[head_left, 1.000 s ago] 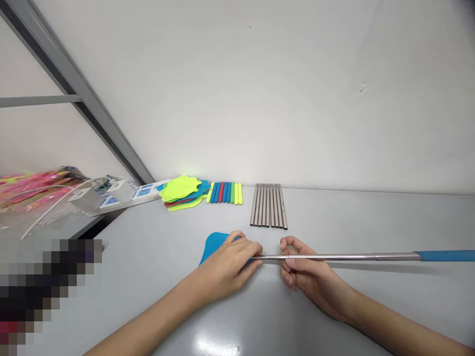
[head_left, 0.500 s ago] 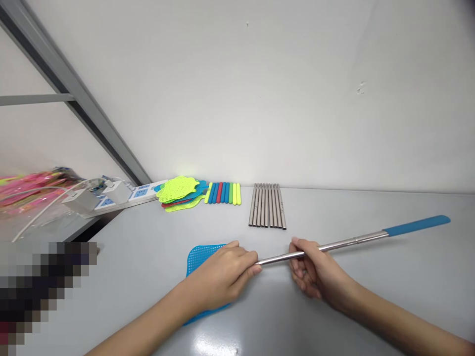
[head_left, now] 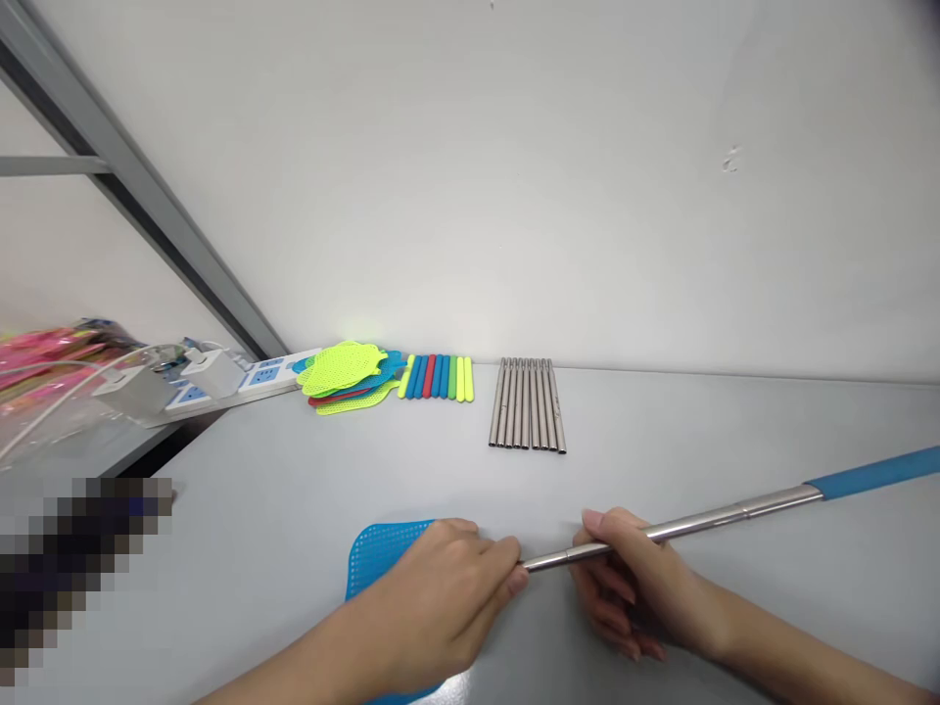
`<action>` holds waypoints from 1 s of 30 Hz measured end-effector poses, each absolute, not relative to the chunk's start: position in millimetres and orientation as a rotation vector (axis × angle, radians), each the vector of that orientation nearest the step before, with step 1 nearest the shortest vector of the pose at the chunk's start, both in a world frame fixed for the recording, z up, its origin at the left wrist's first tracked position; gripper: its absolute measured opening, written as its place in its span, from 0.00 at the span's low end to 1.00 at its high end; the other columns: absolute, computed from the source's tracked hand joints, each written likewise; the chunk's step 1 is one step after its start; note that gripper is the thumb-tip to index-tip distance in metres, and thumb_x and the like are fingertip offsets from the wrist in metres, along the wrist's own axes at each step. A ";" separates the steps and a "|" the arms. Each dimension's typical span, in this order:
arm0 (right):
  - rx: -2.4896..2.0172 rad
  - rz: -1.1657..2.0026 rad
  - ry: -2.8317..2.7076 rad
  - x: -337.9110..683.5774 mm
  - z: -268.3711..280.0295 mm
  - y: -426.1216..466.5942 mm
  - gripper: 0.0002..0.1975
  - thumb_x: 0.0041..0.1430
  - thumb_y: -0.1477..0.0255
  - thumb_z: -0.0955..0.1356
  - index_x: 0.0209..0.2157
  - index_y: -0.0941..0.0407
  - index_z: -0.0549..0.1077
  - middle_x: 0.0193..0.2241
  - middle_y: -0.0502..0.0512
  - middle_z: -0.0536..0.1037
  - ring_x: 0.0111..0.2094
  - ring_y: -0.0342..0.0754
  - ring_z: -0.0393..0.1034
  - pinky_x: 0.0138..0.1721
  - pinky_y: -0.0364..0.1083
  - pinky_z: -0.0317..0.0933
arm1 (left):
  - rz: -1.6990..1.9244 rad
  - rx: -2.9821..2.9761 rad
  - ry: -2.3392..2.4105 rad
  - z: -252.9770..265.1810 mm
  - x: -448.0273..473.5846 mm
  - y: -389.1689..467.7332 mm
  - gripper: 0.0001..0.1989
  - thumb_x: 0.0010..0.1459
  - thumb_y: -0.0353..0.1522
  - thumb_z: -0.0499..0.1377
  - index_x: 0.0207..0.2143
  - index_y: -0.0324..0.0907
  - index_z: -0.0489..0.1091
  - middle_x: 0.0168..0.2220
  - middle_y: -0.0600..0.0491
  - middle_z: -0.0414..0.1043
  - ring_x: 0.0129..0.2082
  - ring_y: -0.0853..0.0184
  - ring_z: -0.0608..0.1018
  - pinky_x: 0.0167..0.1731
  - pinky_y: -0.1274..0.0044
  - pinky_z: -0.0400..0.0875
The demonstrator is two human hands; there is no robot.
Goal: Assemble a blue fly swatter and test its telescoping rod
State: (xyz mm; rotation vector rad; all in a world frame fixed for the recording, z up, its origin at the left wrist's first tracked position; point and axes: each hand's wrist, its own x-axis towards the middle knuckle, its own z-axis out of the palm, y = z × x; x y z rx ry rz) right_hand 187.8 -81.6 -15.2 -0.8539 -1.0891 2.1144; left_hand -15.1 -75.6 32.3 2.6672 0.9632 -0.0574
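A fly swatter with a telescopic metal rod (head_left: 705,522) lies slantwise across my view. Its blue mesh head (head_left: 378,556) shows partly from under my left hand (head_left: 455,602), which is closed round the neck where head and rod meet. My right hand (head_left: 646,592) has the rod between thumb and fingers, its lower fingers curled loosely beneath. The blue grip (head_left: 877,472) rises to the right and runs out of view.
Along the wall on the grey table (head_left: 257,509) lie stacked swatter heads (head_left: 342,367), a row of coloured grips (head_left: 437,377) and several metal rods (head_left: 525,403). At the left are a power strip (head_left: 260,377) with plugged-in adapters and bagged pink things (head_left: 51,362).
Both hands and the fly swatter sit lower in view and look closer. The blue grip's end has passed out of view at the right. Each hand keeps its hold.
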 end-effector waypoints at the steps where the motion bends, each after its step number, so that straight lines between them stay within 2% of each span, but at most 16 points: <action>1: -0.859 2.107 -1.122 187.6 -14.9 -82.8 0.24 0.59 0.60 0.53 0.13 0.57 0.53 0.09 0.46 0.58 0.09 0.38 0.56 0.05 0.35 0.42 | -0.056 2.648 0.960 31.4 -14.1 -77.0 0.14 0.62 0.33 0.35 0.26 0.42 0.52 0.22 0.57 0.62 0.21 0.70 0.63 0.26 0.77 0.55; 7: -0.963 2.057 -1.281 182.0 -9.3 -88.6 0.25 0.59 0.58 0.52 0.14 0.58 0.55 0.10 0.46 0.59 0.10 0.37 0.56 0.08 0.34 0.46 | -0.018 2.555 0.903 31.0 -11.2 -80.9 0.15 0.62 0.33 0.35 0.25 0.42 0.52 0.22 0.57 0.62 0.22 0.70 0.64 0.27 0.78 0.55; 13: -0.923 2.042 -1.320 180.4 -10.2 -85.8 0.26 0.59 0.57 0.51 0.16 0.59 0.60 0.11 0.48 0.61 0.11 0.38 0.56 0.09 0.35 0.48 | 0.014 2.596 0.883 28.8 -11.7 -77.7 0.14 0.62 0.33 0.36 0.25 0.42 0.53 0.21 0.58 0.62 0.19 0.71 0.63 0.28 0.77 0.56; 17: -0.897 2.032 -1.370 179.6 -11.7 -85.0 0.26 0.59 0.57 0.51 0.24 0.61 0.67 0.13 0.48 0.62 0.13 0.38 0.57 0.10 0.35 0.50 | 0.030 2.619 0.885 26.5 -12.9 -74.9 0.14 0.62 0.33 0.37 0.28 0.42 0.56 0.21 0.58 0.64 0.20 0.71 0.66 0.29 0.77 0.57; 22: -0.942 1.940 -1.575 178.3 -3.1 -85.8 0.24 0.60 0.59 0.51 0.32 0.60 0.69 0.16 0.48 0.63 0.13 0.37 0.56 0.11 0.34 0.51 | 0.036 2.708 0.909 21.3 -15.7 -70.7 0.15 0.60 0.41 0.41 0.28 0.42 0.59 0.18 0.58 0.64 0.19 0.70 0.67 0.29 0.76 0.57; 27: -0.919 1.985 -1.568 177.9 0.2 -85.6 0.23 0.60 0.59 0.52 0.36 0.60 0.69 0.18 0.48 0.63 0.17 0.38 0.60 0.12 0.34 0.52 | 0.049 2.770 0.920 17.7 -18.1 -67.3 0.13 0.61 0.37 0.42 0.28 0.42 0.59 0.18 0.57 0.65 0.19 0.70 0.68 0.28 0.76 0.58; 30: -0.935 1.999 -1.531 177.2 -1.4 -84.9 0.24 0.59 0.58 0.52 0.33 0.61 0.69 0.18 0.49 0.64 0.16 0.38 0.60 0.11 0.35 0.52 | 0.060 2.785 0.927 16.2 -18.1 -65.7 0.13 0.61 0.35 0.42 0.27 0.41 0.58 0.18 0.57 0.66 0.18 0.71 0.67 0.27 0.76 0.57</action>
